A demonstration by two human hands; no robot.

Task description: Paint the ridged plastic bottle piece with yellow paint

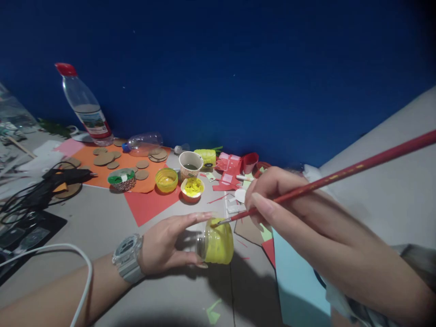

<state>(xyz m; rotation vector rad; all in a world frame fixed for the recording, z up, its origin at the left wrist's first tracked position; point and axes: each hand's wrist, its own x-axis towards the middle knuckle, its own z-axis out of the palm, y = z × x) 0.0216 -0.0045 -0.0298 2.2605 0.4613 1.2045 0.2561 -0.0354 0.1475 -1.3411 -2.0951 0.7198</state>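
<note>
Jar (220, 242) sits within left hand's (170, 240) grasp.

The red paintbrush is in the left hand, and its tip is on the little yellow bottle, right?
Not quite: the head view shows the red paintbrush in the right hand, not the left hand. Its tip is on the little yellow bottle, just as you said.
</note>
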